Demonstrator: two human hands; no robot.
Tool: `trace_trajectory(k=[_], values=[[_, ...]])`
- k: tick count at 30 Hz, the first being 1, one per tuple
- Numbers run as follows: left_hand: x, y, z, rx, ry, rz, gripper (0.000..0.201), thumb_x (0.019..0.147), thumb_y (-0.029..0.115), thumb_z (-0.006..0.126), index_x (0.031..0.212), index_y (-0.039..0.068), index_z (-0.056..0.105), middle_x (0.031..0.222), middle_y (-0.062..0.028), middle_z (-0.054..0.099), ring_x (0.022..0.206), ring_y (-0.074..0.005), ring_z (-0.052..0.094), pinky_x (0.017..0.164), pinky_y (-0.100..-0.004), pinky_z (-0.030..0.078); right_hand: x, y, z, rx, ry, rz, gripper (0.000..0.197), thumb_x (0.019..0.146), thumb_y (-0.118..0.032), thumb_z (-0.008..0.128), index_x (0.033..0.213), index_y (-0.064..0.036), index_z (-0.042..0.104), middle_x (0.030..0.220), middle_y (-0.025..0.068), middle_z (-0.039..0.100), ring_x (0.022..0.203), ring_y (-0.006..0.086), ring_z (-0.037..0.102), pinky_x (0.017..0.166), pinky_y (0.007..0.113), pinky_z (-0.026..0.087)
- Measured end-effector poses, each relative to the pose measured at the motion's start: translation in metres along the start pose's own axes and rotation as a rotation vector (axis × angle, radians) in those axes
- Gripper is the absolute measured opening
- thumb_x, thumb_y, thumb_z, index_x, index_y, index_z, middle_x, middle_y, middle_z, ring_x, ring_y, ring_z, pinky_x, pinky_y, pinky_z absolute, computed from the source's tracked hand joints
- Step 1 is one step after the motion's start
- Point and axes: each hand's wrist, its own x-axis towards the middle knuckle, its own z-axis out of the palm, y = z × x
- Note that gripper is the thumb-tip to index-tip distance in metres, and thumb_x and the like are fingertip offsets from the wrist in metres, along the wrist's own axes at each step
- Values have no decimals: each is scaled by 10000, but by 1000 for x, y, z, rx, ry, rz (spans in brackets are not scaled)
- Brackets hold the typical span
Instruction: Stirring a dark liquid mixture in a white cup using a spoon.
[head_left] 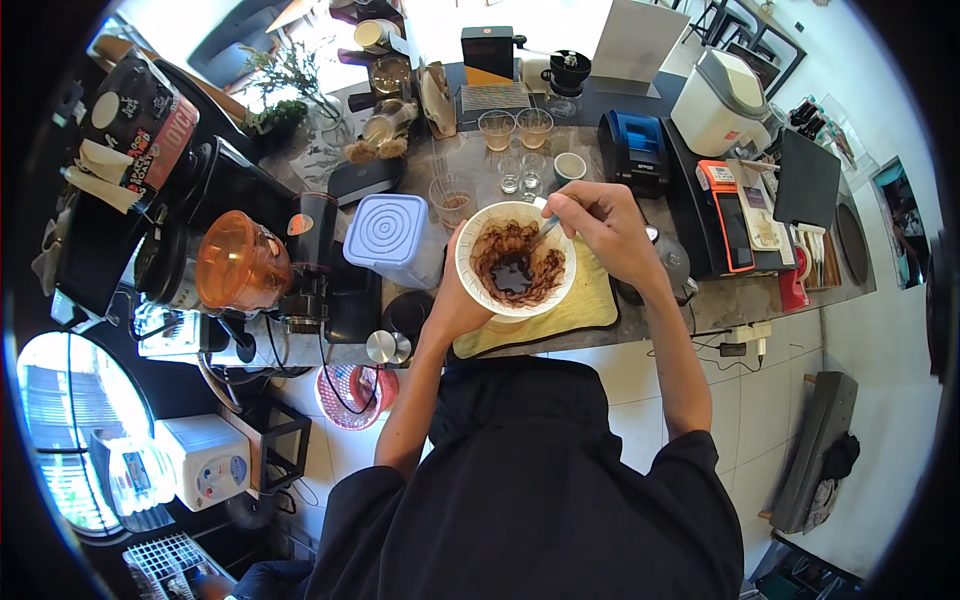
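Stretching across the view, the grey-brown counter [448, 152] carries it all, and right at its near edge lies the yellow mat [595, 308], spread flat with a dark border. Over to the left stands the orange hopper [238, 262], and nearer the action, the container with the pale blue lid [388, 230], just beside the left forearm. Now to the centre: the white bowl [566, 270] sits in front of the body, above the mat, its mouth facing up; whether its base touches the cloth, I cannot tell. And here's the left hand [455, 305], curled against the bowl's left side, most of its fingers out of sight behind the wall. Up on the right, the right hand [608, 232] has thumb and fingers pinched together on the handle of the metal spoon [545, 231], whose tip is lost in the dark brown mixture [512, 272]. That stuff looks wet and grainy, pooled in the middle and smeared up the sides. The bowl looks light and fairly stiff, probably slick wherever drips reach the outside, so the clean lower wall is the place to cup it. The spoon, thin and rigid, is best taken high on the dry handle, with a light pinch, clear of the rim.
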Motion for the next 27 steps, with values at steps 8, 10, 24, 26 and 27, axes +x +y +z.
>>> trace_trajectory(k=[8,10,24,26,27], values=[[-3,-9,0,18,-1,26,1100,576,101,934,1424,-25,244,1333,-157,509,1236,-227,541,1066,-360,428,0,18,-5,400,97,177,255,965,-175,600,815,7,698,598,-44,498,546,25,390,521,201,274],[-4,-9,0,-10,4,8,1098,580,98,931,1426,-23,241,1342,-156,500,1243,-229,534,1068,-360,425,0,10,-9,394,94,130,258,967,-177,601,814,9,696,603,-40,507,548,23,397,516,194,269],[-4,12,-4,133,49,130,761,635,66,886,1289,-8,503,1209,-112,634,1099,-192,616,973,-335,490,2,-4,4,53,10,42,251,951,-174,599,846,23,714,578,-4,527,572,47,476,528,236,352],[-4,14,-4,68,31,104,754,639,63,884,1288,-7,506,1211,-113,634,1103,-194,616,974,-337,490,3,1,5,129,35,51,254,956,-173,593,832,18,707,588,-18,517,570,35,451,523,221,320],[-4,14,-4,5,15,82,747,643,60,882,1287,-7,508,1213,-114,634,1106,-196,616,975,-338,490,3,3,5,203,61,55,259,961,-171,588,818,14,700,598,-32,508,568,23,425,518,207,287]])
